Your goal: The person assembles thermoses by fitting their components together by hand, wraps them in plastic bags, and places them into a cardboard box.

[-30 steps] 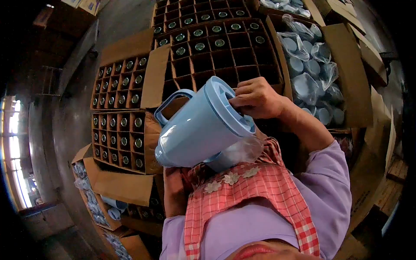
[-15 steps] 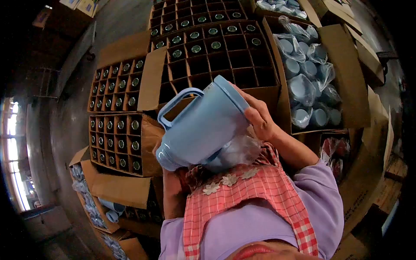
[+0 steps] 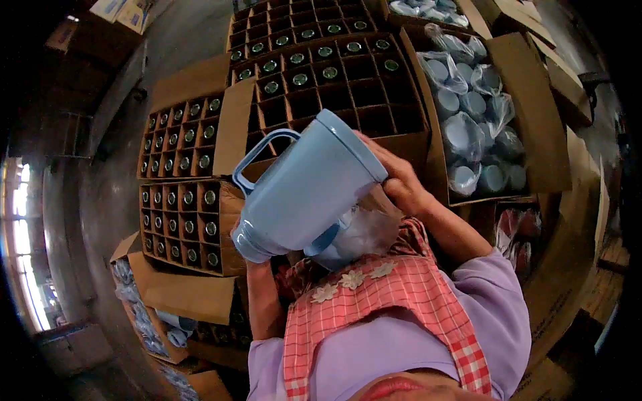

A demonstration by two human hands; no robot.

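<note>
A light blue plastic jug (image 3: pixel 311 187) is tilted in front of my chest, its threaded neck toward the lower left and its wide base toward the upper right. Its loop handle (image 3: pixel 257 157) faces up and left, with no fingers on it. My right hand (image 3: pixel 401 179) grips the wide base from the right side. At the neck end is my left hand (image 3: pixel 259 273), mostly hidden behind the jug, which it supports. Below the jug, against my apron, another blue piece (image 3: pixel 328 250) shows partly, with a clear plastic bag (image 3: pixel 371 230) beside it.
Divided cartons (image 3: pixel 334 100) with clear round-topped items in many cells stand ahead and at left (image 3: pixel 180 214). An open box (image 3: pixel 562 120) of bagged blue items is at right. Red bagged items (image 3: pixel 515 230) sit below it. More boxes (image 3: pixel 184 294) are at lower left.
The jug has moved slightly left and up in view, with both hands still on it. More of the blue piece beneath it shows now.
</note>
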